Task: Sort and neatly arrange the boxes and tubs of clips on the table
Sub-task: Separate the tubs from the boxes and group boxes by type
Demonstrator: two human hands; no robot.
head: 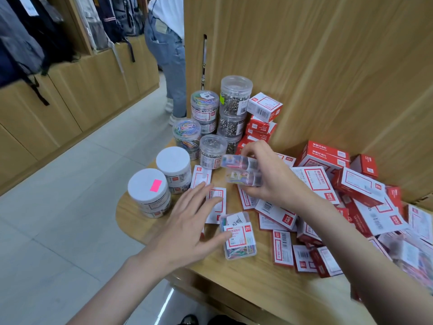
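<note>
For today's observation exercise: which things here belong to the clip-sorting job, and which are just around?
Part of the job:
- clear boxes gripped by the right hand
- left hand, open above the flat clear box
- round tubs
- white-lidded tubs
- red-and-white boxes

Just around:
- backpacks
- another person's jeans
- wooden panel

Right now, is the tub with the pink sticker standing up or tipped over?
Standing up. The tub with the pink sticker sits upright on the table, its white lid facing up, beside another white-lidded tub.
</note>
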